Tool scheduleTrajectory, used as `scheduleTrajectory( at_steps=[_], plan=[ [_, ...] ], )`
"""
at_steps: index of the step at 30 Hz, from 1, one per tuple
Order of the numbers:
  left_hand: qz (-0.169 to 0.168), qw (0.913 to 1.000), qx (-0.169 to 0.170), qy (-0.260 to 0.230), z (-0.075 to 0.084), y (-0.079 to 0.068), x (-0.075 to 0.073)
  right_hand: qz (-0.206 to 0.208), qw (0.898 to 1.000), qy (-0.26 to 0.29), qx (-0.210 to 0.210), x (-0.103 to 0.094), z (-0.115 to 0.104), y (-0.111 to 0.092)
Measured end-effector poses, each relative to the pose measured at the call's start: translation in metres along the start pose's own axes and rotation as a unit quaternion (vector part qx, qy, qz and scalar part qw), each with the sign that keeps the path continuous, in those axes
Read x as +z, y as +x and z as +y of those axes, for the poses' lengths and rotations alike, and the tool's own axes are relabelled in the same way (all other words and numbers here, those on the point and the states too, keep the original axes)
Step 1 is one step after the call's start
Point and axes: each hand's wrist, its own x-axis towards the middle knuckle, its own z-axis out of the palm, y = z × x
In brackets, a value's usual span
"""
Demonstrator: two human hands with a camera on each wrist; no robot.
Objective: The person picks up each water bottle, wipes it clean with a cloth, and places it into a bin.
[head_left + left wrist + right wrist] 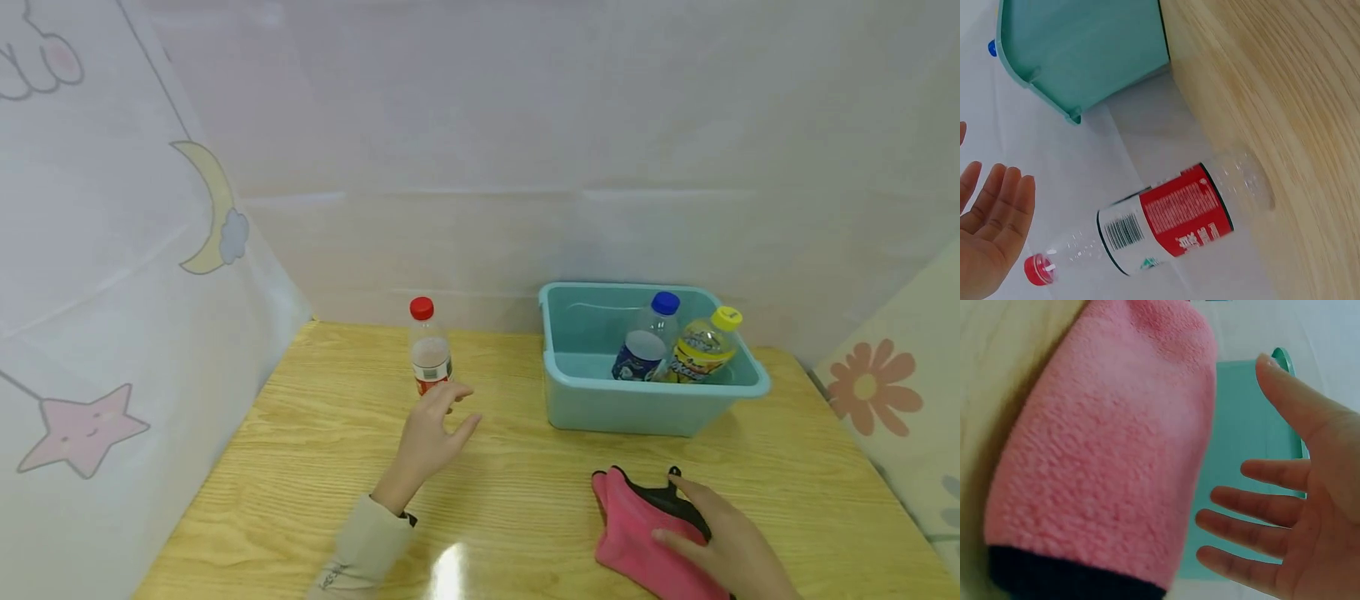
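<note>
Pink, fleecy cloth lies on the table beside the right hand, whose fingers are spread and hold nothing. The left hand is loosely open too, just beside the red-capped bottle, which stands upright. That bottle looks empty, so probably light, smooth and easily tipped; its labelled middle seems the best grip. The cloth should be soft and floppy, best gathered in a fold. Farther out, the tub hides the bottoms of two bottles. The left hand covers the red-capped bottle's foot in the head view, where the cloth's near end is cut off.
</note>
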Motion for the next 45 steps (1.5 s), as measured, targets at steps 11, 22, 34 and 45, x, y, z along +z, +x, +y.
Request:
scheduleTrajectory(
  at_steps=[11, 22, 34, 45],
  plan=[
    [0.071, 0.9971, -0.028, -0.001, -0.018, 0.0, -0.016, -0.06, 0.998, 0.005, -0.038, 0.015, -0.006, -0.001],
    [0.104, 0.9881, -0.109, 0.034, -0.03, 0.008, -0.022, -0.005, 0.996, -0.038, -0.081, 0.032, -0.003, 0.009],
    [0.064, 0.9749, -0.212, 0.026, -0.048, 0.029, -0.026, 0.016, 0.988, -0.12, -0.093, 0.039, -0.008, 0.016],
    [0.033, 0.963, -0.267, -0.006, -0.061, 0.042, -0.018, -0.033, 0.994, -0.096, -0.049, 0.035, -0.014, 0.02]
  ],
)
